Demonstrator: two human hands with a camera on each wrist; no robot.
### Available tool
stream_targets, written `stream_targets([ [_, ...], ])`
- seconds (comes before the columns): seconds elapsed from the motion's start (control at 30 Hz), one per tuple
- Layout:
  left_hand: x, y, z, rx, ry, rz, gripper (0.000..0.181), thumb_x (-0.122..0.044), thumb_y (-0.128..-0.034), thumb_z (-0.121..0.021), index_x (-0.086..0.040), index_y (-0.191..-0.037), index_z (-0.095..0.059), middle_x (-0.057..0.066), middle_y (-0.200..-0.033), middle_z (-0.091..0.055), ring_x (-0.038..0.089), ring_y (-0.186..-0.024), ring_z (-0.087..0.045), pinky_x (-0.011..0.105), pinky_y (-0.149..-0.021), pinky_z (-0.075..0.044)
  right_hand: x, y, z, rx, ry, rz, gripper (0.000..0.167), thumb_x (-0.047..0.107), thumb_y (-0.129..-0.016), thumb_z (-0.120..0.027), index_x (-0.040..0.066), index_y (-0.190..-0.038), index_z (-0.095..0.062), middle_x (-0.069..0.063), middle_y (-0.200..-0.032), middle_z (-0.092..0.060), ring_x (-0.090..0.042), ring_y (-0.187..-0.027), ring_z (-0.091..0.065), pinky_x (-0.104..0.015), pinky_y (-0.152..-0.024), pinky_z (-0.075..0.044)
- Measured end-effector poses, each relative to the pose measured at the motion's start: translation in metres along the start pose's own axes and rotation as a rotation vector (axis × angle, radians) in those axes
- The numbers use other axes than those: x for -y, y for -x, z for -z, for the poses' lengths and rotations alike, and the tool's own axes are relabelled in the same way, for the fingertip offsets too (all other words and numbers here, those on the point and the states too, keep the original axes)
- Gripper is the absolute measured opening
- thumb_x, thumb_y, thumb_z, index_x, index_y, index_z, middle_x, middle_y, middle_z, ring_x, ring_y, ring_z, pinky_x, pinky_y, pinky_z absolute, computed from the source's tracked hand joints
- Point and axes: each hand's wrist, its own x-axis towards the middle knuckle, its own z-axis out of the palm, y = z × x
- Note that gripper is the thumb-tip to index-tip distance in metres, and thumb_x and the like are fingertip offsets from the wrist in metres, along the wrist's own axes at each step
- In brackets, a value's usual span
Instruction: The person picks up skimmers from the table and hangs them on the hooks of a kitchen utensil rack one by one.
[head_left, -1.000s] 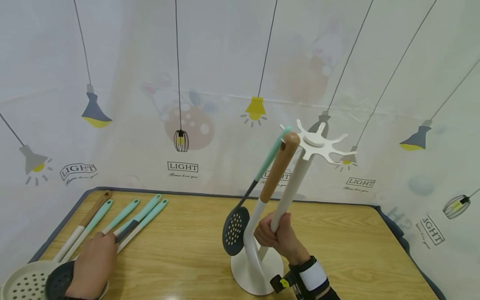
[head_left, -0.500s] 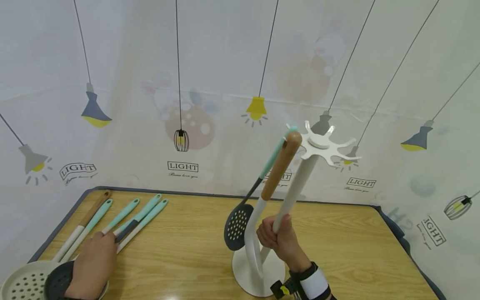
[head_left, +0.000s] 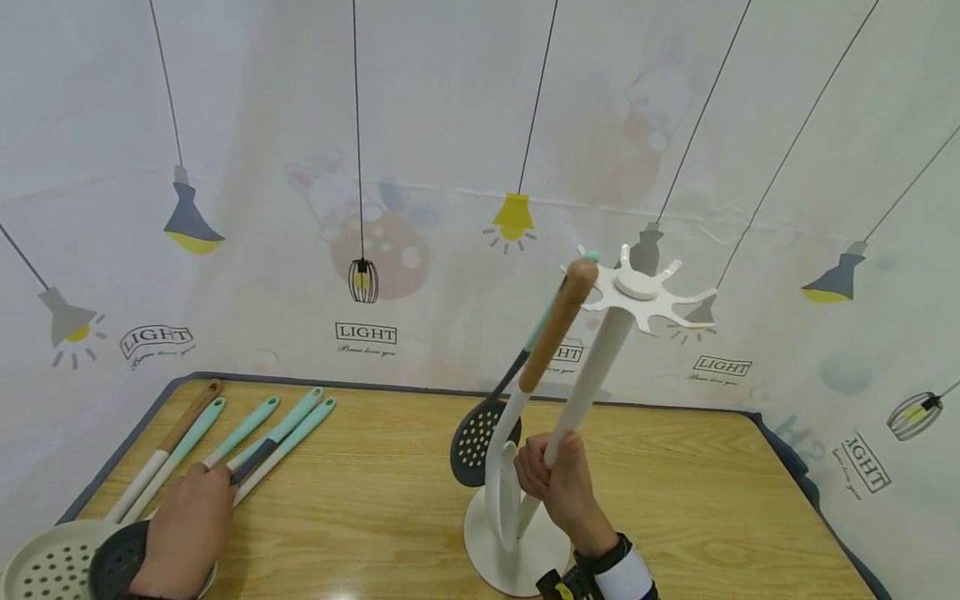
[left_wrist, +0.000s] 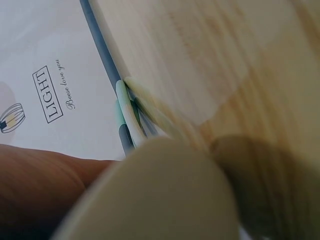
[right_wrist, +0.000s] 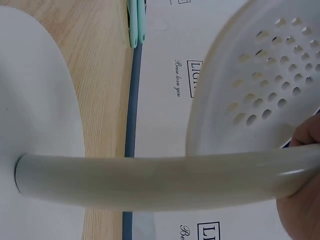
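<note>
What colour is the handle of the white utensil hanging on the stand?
The handle is brown, like wood; the head view shows it best.

On the tabletop [head_left: 360, 500], at the left, several utensils [head_left: 192, 432] side by side, handles toward the back edge. In front among these, far left, a skimmer [head_left: 48, 568]; over its right part, the head of another utensil [head_left: 112, 565]. Left hand [head_left: 191, 529] across the bunch. Well apart, right of centre, a rack [head_left: 600, 358] on its base. Hanging at the rack's left side, a second skimmer [head_left: 555, 337] in front, a slotted ladle [head_left: 474, 443] partly behind it. Right hand [head_left: 558, 479] round the post, right of both. Behind the tabletop, a backdrop [head_left: 442, 125].
</note>
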Motion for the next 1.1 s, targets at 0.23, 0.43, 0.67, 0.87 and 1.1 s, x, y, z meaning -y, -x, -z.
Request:
stream_targets([
  [0.23,-0.002,0.001,-0.001,-0.029,0.0,0.002,0.023,-0.009,-0.0958,-0.068,0.012,-0.103,-0.065,0.025,-0.089,-0.058,0.035,-0.08,-0.058,0.049,-0.067,-0.053,0.0,0.001,-0.003,-0.022,-0.009,0.015,0.069,0.067,-0.102,-0.028,0.011,-0.061,-0.026,-0.007,-0.048,-0.018,-0.022,-0.037,-0.015,-0.027,-0.031,-0.018],
  [0.43,-0.001,0.0,-0.002,-0.036,-0.002,-0.002,0.023,-0.009,-0.0959,-0.067,0.013,-0.103,-0.064,0.025,-0.089,-0.058,0.035,-0.08,-0.058,0.049,-0.069,-0.051,0.002,0.001,-0.007,-0.066,0.034,0.03,0.071,0.067,-0.102,-0.03,0.01,-0.06,-0.026,-0.008,-0.048,-0.019,-0.022,-0.036,-0.016,-0.026,-0.03,-0.019],
  [0.67,0.0,0.001,-0.002,-0.039,0.007,-0.004,0.023,-0.008,-0.0955,-0.068,0.013,-0.103,-0.065,0.025,-0.088,-0.058,0.035,-0.08,-0.058,0.049,-0.068,-0.052,0.0,0.0,-0.01,-0.144,0.105,0.058,0.073,0.068,-0.101,-0.034,0.008,-0.06,-0.026,-0.01,-0.048,-0.02,-0.022,-0.036,-0.019,-0.026,-0.03,-0.021],
  [0.87,-0.001,0.0,-0.002,-0.025,0.009,0.021,0.023,-0.009,-0.096,-0.067,0.013,-0.105,-0.065,0.026,-0.09,-0.058,0.037,-0.082,-0.058,0.05,-0.069,-0.052,0.001,0.001,-0.014,-0.267,0.198,0.069,0.075,0.067,-0.1,-0.035,0.006,-0.06,-0.026,-0.011,-0.048,-0.02,-0.019,-0.037,-0.021,-0.025,-0.031,-0.022],
  [1.1,0.0,0.0,-0.002,-0.033,0.013,0.011,0.023,-0.009,-0.0954,-0.068,0.012,-0.104,-0.065,0.025,-0.089,-0.058,0.037,-0.081,-0.059,0.05,-0.069,-0.052,0.001,-0.001,-0.021,-0.446,0.288,0.049,0.08,0.068,-0.099,-0.04,0.0,-0.058,-0.029,-0.011,-0.048,-0.025,-0.01,-0.039,-0.028,-0.023,-0.032,-0.024],
])
